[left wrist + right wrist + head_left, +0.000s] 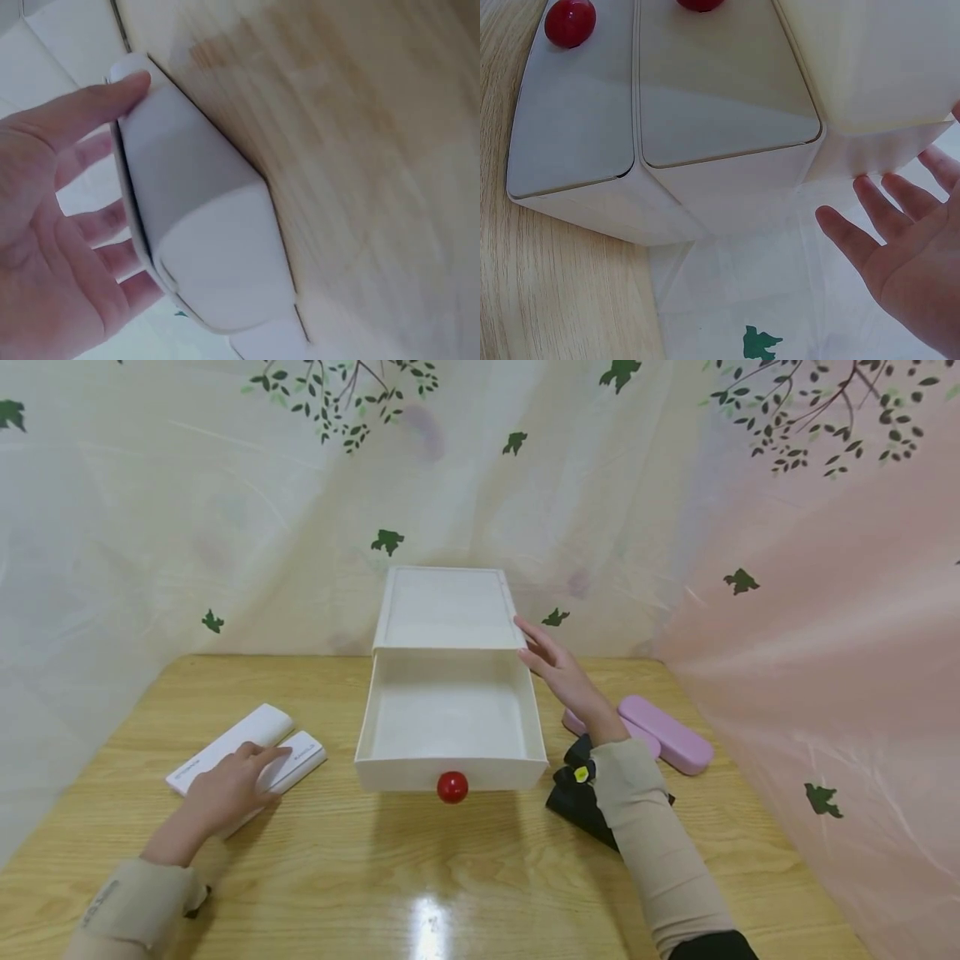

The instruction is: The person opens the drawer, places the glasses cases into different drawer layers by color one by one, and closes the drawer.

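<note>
My left hand (232, 785) grips the nearer of two white oblong cases, the narrower case (306, 753), at the left of the table. In the left wrist view the thumb lies along one side of this case (202, 172) and the fingers are on its other side. At the centre stands a white drawer cabinet (450, 606) with its top drawer (405, 775) pulled out; bare drawer floor shows inside. A red knob (452, 787) is on its front. My right hand (566, 681) rests with spread, straight fingers at the cabinet's right side.
The wider white case (258, 724) lies beside the held one. Right of the cabinet are a black folded item with a yellow spot (581, 802) and purple cases (667, 735), partly behind my right arm. Lower drawers (720, 97) are closed. A leaf-patterned curtain (300, 527) hangs behind the table.
</note>
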Action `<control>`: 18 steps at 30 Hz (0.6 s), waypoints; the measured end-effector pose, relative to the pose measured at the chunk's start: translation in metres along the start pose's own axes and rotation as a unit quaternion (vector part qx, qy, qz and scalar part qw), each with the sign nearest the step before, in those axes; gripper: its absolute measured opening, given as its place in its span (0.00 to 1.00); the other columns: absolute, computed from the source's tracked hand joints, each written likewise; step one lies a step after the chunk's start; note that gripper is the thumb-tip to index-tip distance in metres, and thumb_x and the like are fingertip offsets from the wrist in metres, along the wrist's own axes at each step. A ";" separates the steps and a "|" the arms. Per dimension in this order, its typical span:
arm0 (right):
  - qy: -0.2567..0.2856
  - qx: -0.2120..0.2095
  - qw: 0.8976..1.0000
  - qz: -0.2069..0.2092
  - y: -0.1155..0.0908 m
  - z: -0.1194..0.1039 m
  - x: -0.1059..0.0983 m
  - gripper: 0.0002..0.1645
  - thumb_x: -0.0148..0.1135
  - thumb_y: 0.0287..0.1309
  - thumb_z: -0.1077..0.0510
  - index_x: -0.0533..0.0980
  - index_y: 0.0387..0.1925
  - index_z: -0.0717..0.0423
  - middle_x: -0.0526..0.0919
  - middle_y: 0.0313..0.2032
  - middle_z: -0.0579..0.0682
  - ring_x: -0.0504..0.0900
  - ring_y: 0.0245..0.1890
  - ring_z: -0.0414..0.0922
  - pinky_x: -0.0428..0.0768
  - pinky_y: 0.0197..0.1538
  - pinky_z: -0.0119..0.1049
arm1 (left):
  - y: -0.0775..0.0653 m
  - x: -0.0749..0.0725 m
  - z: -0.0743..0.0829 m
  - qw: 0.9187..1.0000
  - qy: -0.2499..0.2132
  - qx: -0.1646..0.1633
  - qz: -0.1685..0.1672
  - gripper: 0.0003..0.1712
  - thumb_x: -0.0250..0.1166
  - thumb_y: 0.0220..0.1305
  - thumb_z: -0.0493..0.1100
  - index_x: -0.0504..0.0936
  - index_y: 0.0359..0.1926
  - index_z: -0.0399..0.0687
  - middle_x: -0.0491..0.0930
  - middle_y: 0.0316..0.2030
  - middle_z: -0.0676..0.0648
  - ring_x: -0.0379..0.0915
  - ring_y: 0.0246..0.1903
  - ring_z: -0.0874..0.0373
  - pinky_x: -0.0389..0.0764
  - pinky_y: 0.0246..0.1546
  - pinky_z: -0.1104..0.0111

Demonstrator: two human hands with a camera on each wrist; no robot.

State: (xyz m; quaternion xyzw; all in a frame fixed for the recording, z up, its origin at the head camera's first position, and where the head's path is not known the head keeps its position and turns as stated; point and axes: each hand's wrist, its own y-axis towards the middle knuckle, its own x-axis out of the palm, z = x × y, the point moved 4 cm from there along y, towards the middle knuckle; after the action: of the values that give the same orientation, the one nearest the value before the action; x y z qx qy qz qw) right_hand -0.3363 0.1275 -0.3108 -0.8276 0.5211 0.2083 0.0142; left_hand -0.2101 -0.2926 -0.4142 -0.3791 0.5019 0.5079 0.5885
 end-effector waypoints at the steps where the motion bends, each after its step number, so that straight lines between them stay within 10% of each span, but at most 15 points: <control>1: 0.000 0.000 1.000 0.000 0.000 0.000 0.000 0.33 0.46 0.73 0.53 0.52 0.75 0.41 0.50 0.76 0.44 0.56 0.74 0.51 0.61 0.73 0.55 | 0.000 0.000 -0.001 1.000 -0.002 0.000 -0.002 0.39 0.74 0.49 0.46 0.72 0.62 0.42 0.73 0.51 0.29 0.76 0.41 0.36 0.76 0.20 0.52; 18: -0.003 -0.003 1.000 0.001 -0.001 0.000 0.001 0.33 0.46 0.74 0.53 0.51 0.76 0.41 0.49 0.77 0.45 0.55 0.75 0.52 0.59 0.73 0.57 | 0.002 -0.003 -0.007 1.000 -0.004 0.028 -0.013 0.43 0.77 0.43 0.47 0.73 0.62 0.41 0.79 0.43 0.30 0.76 0.27 0.49 0.77 0.20 0.56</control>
State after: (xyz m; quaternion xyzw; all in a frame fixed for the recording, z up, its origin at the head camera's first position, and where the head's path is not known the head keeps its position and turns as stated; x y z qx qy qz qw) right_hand -0.3355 0.1269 -0.3115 -0.8264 0.5213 0.2124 0.0131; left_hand -0.2132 -0.2994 -0.4127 -0.3670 0.5084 0.4877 0.6074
